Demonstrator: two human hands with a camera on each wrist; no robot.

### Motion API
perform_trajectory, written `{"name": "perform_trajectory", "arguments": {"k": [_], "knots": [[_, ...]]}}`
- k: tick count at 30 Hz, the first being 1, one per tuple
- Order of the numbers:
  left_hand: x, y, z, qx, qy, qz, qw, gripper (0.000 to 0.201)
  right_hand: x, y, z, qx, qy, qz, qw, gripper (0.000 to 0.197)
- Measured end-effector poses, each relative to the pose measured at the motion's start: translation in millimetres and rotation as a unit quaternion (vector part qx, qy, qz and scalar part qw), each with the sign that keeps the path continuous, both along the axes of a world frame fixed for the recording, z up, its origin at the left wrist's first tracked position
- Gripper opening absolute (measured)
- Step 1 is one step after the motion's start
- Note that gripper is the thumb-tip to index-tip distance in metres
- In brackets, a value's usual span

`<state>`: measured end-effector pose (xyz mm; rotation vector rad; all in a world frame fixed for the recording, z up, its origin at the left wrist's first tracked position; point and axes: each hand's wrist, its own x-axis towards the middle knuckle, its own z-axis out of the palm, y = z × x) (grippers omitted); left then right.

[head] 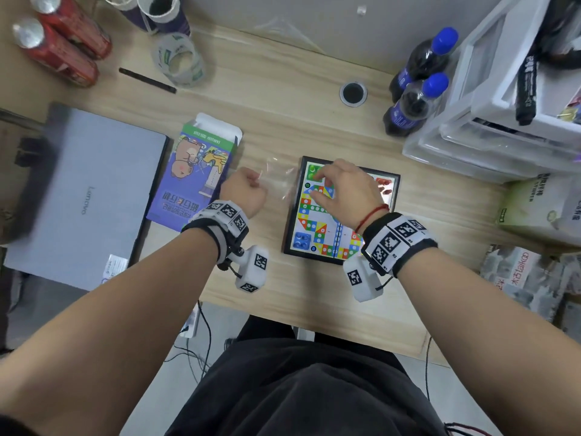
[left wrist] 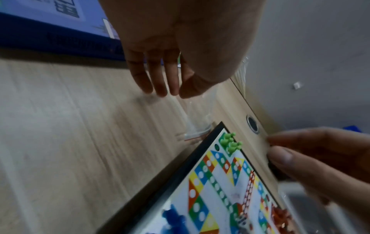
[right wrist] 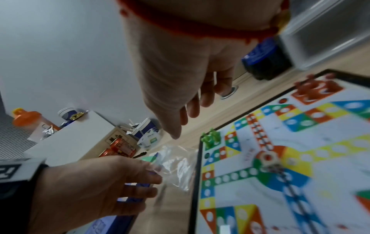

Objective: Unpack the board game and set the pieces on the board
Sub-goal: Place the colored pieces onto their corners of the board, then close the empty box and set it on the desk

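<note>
The colourful ludo board [head: 290,228] in its black frame lies on the wooden desk. Green pieces [head: 312,172] stand in its far left corner, red pieces [head: 385,185] in the far right, blue pieces [head: 302,241] in the near left. A die [right wrist: 268,158] sits at the centre. My right hand [head: 320,179] hovers over the green corner, fingers [right wrist: 180,125] relaxed and holding nothing. My left hand [head: 256,184], just left of the board, pinches a clear plastic bag [head: 279,180] that hangs to the desk [left wrist: 196,121]. The purple game box [head: 195,174] lies further left, its flap open.
A closed laptop [head: 85,196] lies at the left. Red cans [head: 59,42], a tape roll [head: 180,59] and a black pen [head: 147,80] are at the back left. Two blue-capped bottles [head: 415,99], clear plastic drawers [head: 503,114] and packets [head: 540,202] crowd the right side.
</note>
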<state>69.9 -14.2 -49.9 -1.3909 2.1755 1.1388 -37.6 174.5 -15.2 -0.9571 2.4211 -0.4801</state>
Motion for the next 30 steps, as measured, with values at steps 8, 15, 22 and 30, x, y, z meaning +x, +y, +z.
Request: {"name": "perform_trajectory", "arguments": {"k": [8,15,22,30], "knots": [[-20,-6,6,0.061,0.053,-0.033,0.996,0.02,-2,-47,-13,0.031,-0.022,0.036,0.999,0.038],[-17,-32,30,0.267,0.158,0.068,0.948,0.014,-3,-84,-5,-0.053,-0.071,-0.012,0.996,0.025],[-4,-89,23,-0.04,0.042,0.07,0.996,0.076,-5,-119,-1,-0.047,-0.064,-0.074,0.994,0.007],[17,-96,4,-0.187,-0.123,-0.143,0.964,0.134,1,-114,13,-0.073,-0.104,-0.105,0.986,0.023]]}}
